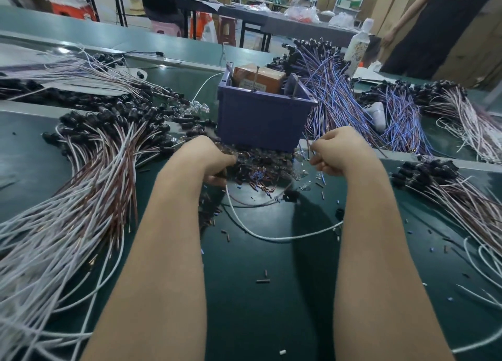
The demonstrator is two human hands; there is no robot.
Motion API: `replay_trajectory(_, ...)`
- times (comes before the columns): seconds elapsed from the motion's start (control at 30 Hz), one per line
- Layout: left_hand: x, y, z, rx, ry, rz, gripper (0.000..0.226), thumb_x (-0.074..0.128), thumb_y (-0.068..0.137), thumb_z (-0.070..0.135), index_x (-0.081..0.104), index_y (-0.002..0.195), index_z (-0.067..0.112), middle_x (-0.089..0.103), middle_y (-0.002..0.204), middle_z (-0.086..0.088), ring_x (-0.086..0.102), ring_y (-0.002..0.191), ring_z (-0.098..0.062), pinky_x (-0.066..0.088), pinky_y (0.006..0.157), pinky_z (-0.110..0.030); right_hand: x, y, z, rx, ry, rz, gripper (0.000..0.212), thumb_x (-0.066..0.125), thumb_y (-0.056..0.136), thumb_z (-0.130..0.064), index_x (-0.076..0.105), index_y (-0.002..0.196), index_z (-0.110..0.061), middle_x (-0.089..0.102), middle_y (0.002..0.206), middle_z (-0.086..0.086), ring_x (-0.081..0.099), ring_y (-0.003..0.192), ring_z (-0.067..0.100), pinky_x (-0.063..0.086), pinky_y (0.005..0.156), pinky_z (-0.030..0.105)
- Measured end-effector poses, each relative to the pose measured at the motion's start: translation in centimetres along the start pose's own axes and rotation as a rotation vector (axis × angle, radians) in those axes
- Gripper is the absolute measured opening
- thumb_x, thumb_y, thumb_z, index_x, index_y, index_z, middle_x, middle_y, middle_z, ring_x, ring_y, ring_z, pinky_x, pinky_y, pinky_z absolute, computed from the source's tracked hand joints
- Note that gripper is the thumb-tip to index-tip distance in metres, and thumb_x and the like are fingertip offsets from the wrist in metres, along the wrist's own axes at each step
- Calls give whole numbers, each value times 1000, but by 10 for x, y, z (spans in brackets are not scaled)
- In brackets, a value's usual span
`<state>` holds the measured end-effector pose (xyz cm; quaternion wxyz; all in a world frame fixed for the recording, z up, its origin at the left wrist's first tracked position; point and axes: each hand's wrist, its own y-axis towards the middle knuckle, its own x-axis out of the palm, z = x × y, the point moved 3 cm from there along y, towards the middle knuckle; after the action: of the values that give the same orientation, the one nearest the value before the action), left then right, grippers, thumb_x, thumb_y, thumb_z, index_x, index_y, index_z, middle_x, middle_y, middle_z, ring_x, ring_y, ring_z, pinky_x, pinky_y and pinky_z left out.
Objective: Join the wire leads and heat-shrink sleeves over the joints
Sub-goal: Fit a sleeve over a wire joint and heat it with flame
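Observation:
My left hand (210, 159) reaches into a heap of small dark parts with blue and red leads (260, 167) in front of the blue bin (260, 119); its fingers curl down into the heap and what they hold is hidden. My right hand (335, 154) is curled and pinches thin wire leads (308, 143) just right of the heap. A white wire (271, 235) runs from under my left hand across the green bench (258, 306) toward my right forearm. Short loose sleeves (263, 280) lie scattered on the bench.
Large bundles of white and brown wires (68, 211) fan out on the left. Blue and purple wire bundles (334, 94) lie behind right, more white-brown ones (461, 197) at right. A brown box (258, 79) sits in the bin. A white bottle (358, 48) and a person (434, 29) stand behind.

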<state>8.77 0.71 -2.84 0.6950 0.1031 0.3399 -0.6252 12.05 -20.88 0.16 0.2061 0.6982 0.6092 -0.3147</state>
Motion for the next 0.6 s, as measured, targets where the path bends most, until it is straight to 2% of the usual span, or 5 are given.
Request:
replay_trajectory(0.13,-3,-8,11,136,414,-52,40,51,93,45,70,78,13,64,85,-5,59,82,-22,44,74,-27,7,2,1,-14,-68,1,20,50,89,-8,67,92,2,65,74,17,55,60,24,50,65,35)
replay_trajectory(0.2,0,-11,21,246,411,-21,29,58,90,45,65,84,18,62,90,-4,58,86,-22,44,79,-28,1,6,5,7,-195,80,27,53,90,-16,66,111,-6,64,110,20,59,95,31,47,88,39)
replay_trajectory(0.3,25,-19,41,397,324,-33,26,68,83,43,62,88,18,63,90,-1,58,85,-20,44,76,-26,-13,8,18,146,-282,227,36,52,91,-27,56,127,-21,42,142,16,32,133,36,27,111,47)
replay_trajectory(0.43,78,-19,53,473,395,-81,33,71,79,42,55,92,16,63,103,-6,58,96,-27,49,87,-36,-10,9,41,290,-243,202,42,47,93,-21,45,134,-9,28,149,19,20,139,37,18,114,52)
replay_trajectory(0.6,102,-17,55,485,433,-114,21,61,84,33,52,92,15,58,99,-6,56,98,-28,48,85,-36,10,12,39,153,-156,165,34,47,88,-12,57,120,-3,53,129,20,50,113,36,44,94,38)
